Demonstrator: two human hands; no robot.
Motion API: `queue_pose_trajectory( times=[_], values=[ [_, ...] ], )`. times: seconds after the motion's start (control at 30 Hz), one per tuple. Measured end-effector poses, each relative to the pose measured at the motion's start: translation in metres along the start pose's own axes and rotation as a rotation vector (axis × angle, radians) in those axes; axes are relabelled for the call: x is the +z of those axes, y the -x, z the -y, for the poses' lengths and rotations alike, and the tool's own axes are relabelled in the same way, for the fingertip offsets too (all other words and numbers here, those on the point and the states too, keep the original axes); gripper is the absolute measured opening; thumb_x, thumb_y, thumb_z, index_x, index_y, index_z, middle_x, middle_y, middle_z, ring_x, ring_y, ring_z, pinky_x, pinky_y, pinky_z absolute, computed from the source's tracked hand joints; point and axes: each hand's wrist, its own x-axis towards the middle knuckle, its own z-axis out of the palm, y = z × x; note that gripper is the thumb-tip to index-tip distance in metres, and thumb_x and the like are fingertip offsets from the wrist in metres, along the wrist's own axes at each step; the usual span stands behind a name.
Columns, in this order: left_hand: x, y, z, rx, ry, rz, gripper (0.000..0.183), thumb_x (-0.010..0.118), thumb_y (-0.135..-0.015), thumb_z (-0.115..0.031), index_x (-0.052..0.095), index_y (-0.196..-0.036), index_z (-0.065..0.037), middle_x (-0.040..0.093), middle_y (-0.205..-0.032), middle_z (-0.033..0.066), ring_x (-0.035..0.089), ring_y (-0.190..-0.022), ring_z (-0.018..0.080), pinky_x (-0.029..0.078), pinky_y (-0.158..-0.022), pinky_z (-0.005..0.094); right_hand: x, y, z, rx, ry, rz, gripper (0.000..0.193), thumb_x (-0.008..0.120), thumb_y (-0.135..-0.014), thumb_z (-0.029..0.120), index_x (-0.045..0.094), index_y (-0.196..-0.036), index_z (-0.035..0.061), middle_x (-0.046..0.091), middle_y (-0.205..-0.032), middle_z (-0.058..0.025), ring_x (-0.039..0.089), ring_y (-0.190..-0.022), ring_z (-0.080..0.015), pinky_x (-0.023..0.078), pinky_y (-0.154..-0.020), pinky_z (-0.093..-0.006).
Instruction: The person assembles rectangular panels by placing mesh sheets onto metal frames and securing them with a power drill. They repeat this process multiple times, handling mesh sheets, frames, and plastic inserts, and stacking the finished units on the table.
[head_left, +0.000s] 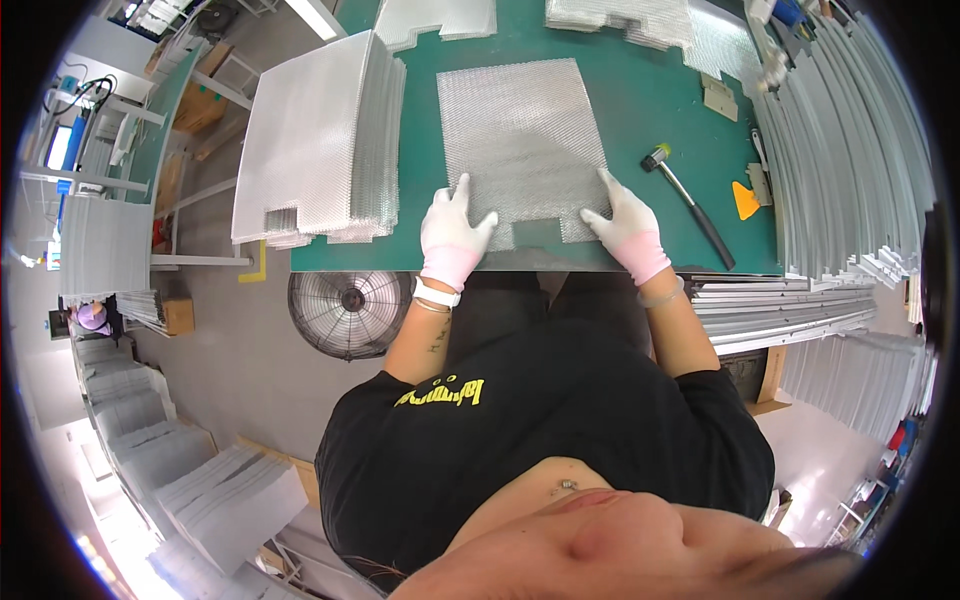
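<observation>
A silvery metal mesh sheet [522,125] with a notch in its near edge lies flat on the green tabletop [420,150] in front of me. My left hand [457,228], in a white glove with a pink cuff, rests at the sheet's near left edge. Its index finger points away from me and its thumb is spread toward the mesh. My right hand [630,228], gloved the same way, mirrors it at the near right edge, fingers stretched and thumb apart. Both hands touch the sheet's sides.
A tall stack of mesh sheets [300,130] stands left of the work. More mesh sheets [440,18] lie at the far edge. At right are a hammer [690,205], an orange scraper [745,200] and stacked metal panels [850,150]. A round fan [350,312] stands below the table's left front.
</observation>
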Motion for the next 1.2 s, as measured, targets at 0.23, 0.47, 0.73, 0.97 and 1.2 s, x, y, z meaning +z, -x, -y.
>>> queue_pose_trajectory(
  times=[0.23,0.47,0.73,0.97,1.2],
  values=[
    [-0.003,-0.005,-0.002,-0.047,-0.014,0.053,0.080,0.079,-0.077,-0.043,0.051,-0.144,-0.011,0.055,-0.124,0.0233,0.060,-0.112,0.0373,0.051,-0.095,0.0433,-0.012,-0.001,0.012,0.012,0.071,0.056,0.065,0.071,-0.085,0.035,0.051,-0.141,0.0075,0.066,-0.120,-0.0192,0.062,-0.113,-0.0351,0.048,-0.099,-0.0412],
    [-0.016,-0.026,0.009,0.173,-0.220,0.046,0.084,0.080,-0.071,-0.051,0.052,-0.145,-0.023,0.036,-0.153,0.0184,0.024,-0.147,0.0425,0.015,-0.117,0.0639,-0.085,-0.022,-0.058,-0.011,0.241,-0.382,0.037,0.063,-0.089,0.039,0.071,-0.111,0.0112,0.069,-0.102,-0.0158,0.067,-0.097,-0.0346,0.054,-0.087,-0.0431],
    [-0.029,0.005,0.001,0.266,-0.220,0.296,0.080,0.080,-0.070,-0.046,0.054,-0.142,-0.023,0.034,-0.156,0.0153,0.021,-0.149,0.0432,0.006,-0.118,0.0673,-0.128,-0.042,-0.212,0.606,0.683,-0.259,0.033,0.054,-0.096,0.034,0.064,-0.111,0.0063,0.066,-0.113,-0.0217,0.066,-0.106,-0.0396,0.054,-0.091,-0.0484],
    [-0.030,0.071,-0.009,0.346,-0.108,-0.204,0.086,0.081,-0.072,-0.039,0.046,-0.146,-0.013,0.035,-0.153,0.0196,0.024,-0.145,0.0458,0.010,-0.117,0.0668,-0.137,-0.030,-0.185,0.380,0.722,-0.229,0.042,0.062,-0.092,0.044,0.064,-0.121,0.0144,0.064,-0.116,-0.0195,0.064,-0.111,-0.0392,0.053,-0.092,-0.0502],
    [0.007,0.146,0.008,0.276,0.992,0.421,0.022,0.063,-0.093,-0.017,0.066,-0.107,0.000,0.069,-0.096,0.0079,0.067,-0.088,0.0222,0.053,-0.086,0.0353,-0.119,-0.019,-0.179,0.290,0.526,-0.412,0.058,0.070,-0.089,0.028,0.048,-0.143,0.0260,0.063,-0.121,-0.0204,0.065,-0.107,-0.0393,0.055,-0.091,-0.0468]
  ],
)
